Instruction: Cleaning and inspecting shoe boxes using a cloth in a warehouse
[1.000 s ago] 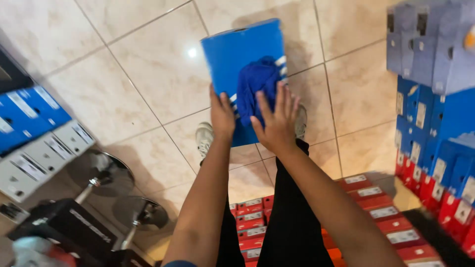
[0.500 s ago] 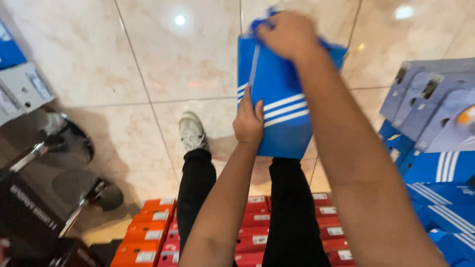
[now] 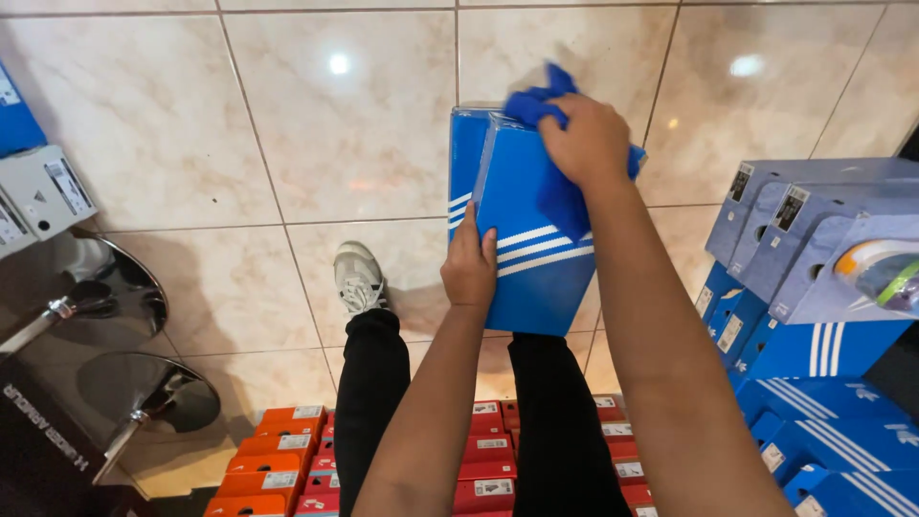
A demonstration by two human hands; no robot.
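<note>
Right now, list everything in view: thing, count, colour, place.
box: 1, blue with white stripes, held mid-frame
cloth: 1, blue, on the box top
blue stack: several boxes, blue, right
orange boxes: several, bottom left
red boxes: several, bottom centre
grey boxes: two, left edge
stands: two, chrome, left
floor: beige tiles
shoe: 1, grey-white, centre
left hand: gripping the box side
right hand: pressing the cloth

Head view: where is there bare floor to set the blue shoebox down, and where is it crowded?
Bare tile lies ahead of the shoe, between the grey boxes and the blue box stack. Crowded: orange and red boxes underfoot, chrome stands at left. Left hand holds the blue shoebox; right hand presses a cloth.
</note>
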